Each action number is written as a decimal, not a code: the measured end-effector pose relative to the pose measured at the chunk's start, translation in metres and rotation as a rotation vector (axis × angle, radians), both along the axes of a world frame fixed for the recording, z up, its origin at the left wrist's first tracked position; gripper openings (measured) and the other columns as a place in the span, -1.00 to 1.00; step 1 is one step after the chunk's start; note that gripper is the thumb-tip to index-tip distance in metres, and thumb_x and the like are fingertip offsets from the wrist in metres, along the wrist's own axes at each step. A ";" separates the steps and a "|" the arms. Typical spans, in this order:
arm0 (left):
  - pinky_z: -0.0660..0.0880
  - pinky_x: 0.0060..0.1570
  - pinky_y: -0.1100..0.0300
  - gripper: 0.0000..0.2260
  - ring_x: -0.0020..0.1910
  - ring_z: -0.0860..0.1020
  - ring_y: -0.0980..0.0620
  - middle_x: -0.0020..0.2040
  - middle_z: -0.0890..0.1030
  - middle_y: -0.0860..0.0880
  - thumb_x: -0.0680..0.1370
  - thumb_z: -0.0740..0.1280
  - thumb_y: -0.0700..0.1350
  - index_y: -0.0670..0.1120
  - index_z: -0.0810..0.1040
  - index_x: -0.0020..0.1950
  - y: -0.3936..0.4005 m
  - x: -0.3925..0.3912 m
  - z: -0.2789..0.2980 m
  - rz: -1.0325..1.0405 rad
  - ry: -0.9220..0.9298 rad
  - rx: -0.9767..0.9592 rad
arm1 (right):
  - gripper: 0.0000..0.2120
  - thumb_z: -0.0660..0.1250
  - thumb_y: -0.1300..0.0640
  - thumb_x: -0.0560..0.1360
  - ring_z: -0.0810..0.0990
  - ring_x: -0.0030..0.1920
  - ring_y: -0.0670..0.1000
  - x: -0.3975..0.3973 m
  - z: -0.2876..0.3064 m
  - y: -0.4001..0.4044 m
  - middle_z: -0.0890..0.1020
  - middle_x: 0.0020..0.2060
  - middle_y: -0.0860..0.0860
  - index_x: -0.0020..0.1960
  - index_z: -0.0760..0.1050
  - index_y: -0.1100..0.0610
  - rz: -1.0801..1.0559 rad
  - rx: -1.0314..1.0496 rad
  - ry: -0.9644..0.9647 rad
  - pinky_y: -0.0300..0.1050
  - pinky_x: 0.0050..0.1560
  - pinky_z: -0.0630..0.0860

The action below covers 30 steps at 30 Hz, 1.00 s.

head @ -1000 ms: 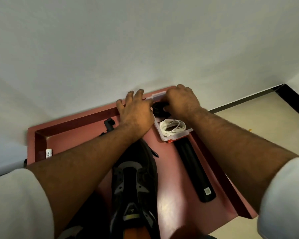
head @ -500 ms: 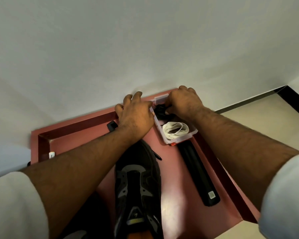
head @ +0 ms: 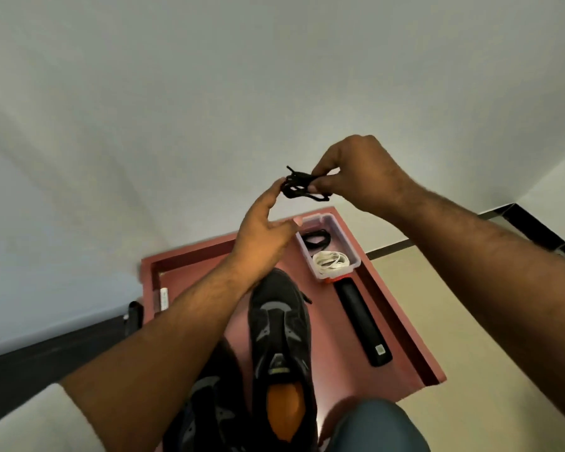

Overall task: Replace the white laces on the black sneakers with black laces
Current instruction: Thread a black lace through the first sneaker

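My right hand (head: 353, 174) pinches a bundled black lace (head: 299, 187) in the air above the red table (head: 336, 353). The fingertips of my left hand (head: 263, 228) touch the bundle's left side, fingers mostly straight. Below them a clear plastic box (head: 353, 252) holds another black lace (head: 317, 240) and a coil of white laces (head: 331, 261). A black sneaker (head: 279, 340) with an orange insole lies on the table pointing away from me, no lace visible in it. A second black sneaker (head: 206, 412) lies at its left, partly hidden by my left forearm.
A long black bar-shaped object (head: 362, 321) lies right of the sneaker, below the box. The table has a raised rim and stands against a white wall. A small white item (head: 164, 298) sits at the table's left edge. My knee (head: 375, 425) shows at the bottom.
Both hands have left the box and risen above the table; my right hand has lifted a black lace bundle out of it. The view has tilted back.
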State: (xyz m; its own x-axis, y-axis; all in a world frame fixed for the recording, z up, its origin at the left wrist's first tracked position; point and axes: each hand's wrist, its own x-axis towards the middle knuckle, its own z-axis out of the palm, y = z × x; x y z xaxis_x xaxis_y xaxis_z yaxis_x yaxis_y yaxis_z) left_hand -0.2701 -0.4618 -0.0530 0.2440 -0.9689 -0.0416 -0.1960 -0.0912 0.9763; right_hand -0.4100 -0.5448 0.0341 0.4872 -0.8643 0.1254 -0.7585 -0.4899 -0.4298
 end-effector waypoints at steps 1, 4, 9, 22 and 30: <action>0.56 0.13 -0.18 -0.38 0.09 0.62 -0.14 0.19 0.52 0.24 0.55 0.40 -0.18 0.22 0.28 0.50 0.018 0.003 0.014 0.006 0.069 -0.030 | -0.86 0.50 0.10 0.43 0.58 -0.16 -0.09 0.003 0.014 0.019 0.67 -0.16 -0.06 -0.01 0.70 0.06 0.019 0.044 -0.078 -0.28 -0.27 0.36; 0.62 -0.07 -0.02 -0.46 0.00 0.68 -0.10 0.27 0.54 0.15 0.55 0.37 -0.26 0.15 0.39 0.44 0.094 0.022 0.054 0.073 0.298 -0.102 | -0.91 0.54 0.11 0.38 0.61 -0.26 -0.20 0.020 0.037 0.096 0.69 -0.27 -0.14 -0.12 0.71 0.05 0.125 0.187 -0.277 -0.37 -0.25 0.42; 0.57 -0.31 0.15 -0.89 -0.25 0.64 -0.11 -0.12 0.70 -0.19 0.56 0.35 -0.26 -0.18 0.66 0.03 0.232 0.059 0.041 0.321 0.356 -0.041 | -0.92 0.56 0.12 0.34 0.68 -0.27 -0.02 0.055 -0.001 0.211 0.71 -0.30 0.03 -0.17 0.72 0.10 0.234 0.480 -0.453 -0.11 -0.18 0.59; 0.47 -0.50 0.30 -0.91 -0.37 0.46 0.08 -0.23 0.49 -0.05 0.66 0.22 -0.12 -0.09 0.50 0.04 0.412 0.125 -0.084 1.147 0.855 0.342 | -0.92 0.50 0.14 0.43 0.64 -0.26 -0.10 0.060 -0.126 0.376 0.71 -0.31 0.05 -0.25 0.68 0.05 -0.246 0.635 -0.740 -0.20 -0.18 0.53; 0.55 -0.03 0.19 -0.62 0.00 0.59 0.00 0.32 0.50 -0.09 0.59 0.34 -0.17 0.05 0.43 0.39 0.401 0.085 -0.065 0.545 0.082 0.131 | -0.95 0.52 0.20 0.40 0.64 -0.18 -0.11 0.063 -0.131 0.390 0.66 -0.26 -0.08 -0.22 0.69 0.07 0.135 0.532 -0.578 -0.30 -0.10 0.52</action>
State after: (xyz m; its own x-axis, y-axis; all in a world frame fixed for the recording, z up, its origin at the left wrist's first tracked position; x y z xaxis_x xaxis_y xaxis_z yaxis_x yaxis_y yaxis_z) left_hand -0.1856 -0.0604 -0.1176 0.6987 -0.6890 -0.1928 -0.0107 -0.2796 0.9601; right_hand -0.3465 -0.1545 -0.0973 0.5759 -0.8172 -0.0219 -0.2921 -0.1807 -0.9392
